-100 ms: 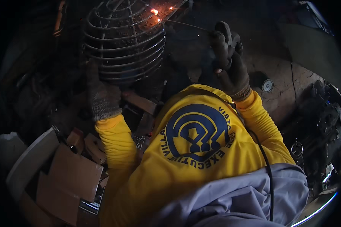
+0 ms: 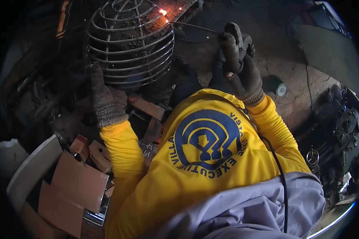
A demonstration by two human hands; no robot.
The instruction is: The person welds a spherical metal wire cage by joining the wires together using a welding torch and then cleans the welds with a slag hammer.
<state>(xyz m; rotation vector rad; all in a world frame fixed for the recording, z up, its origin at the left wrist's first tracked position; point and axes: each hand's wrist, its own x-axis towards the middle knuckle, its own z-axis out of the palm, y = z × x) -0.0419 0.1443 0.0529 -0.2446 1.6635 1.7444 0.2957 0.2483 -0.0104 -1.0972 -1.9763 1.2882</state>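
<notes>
A round cage of bent steel rods [image 2: 131, 44] lies at the top left. My left hand [image 2: 105, 101], in a knitted grey glove, presses against its lower left rim. My right hand [image 2: 245, 77], gloved too, grips a dark welding electrode holder [image 2: 231, 42] at the upper right. A thin electrode rod [image 2: 191, 26] runs from the holder leftward to the cage's upper right edge. An orange spark [image 2: 162, 12] glows there, with small sparks scattered around it. Yellow sleeves cover both forearms.
Flat cardboard pieces [image 2: 77, 183] and small boxes lie at the lower left beside a white container [image 2: 8, 155]. Rusty metal plates [image 2: 147, 107] sit under the cage. A round disc [image 2: 281, 89] lies on the dirt floor. Dark machine parts [image 2: 343, 131] crowd the right. A black cable [image 2: 281, 179] crosses my lap.
</notes>
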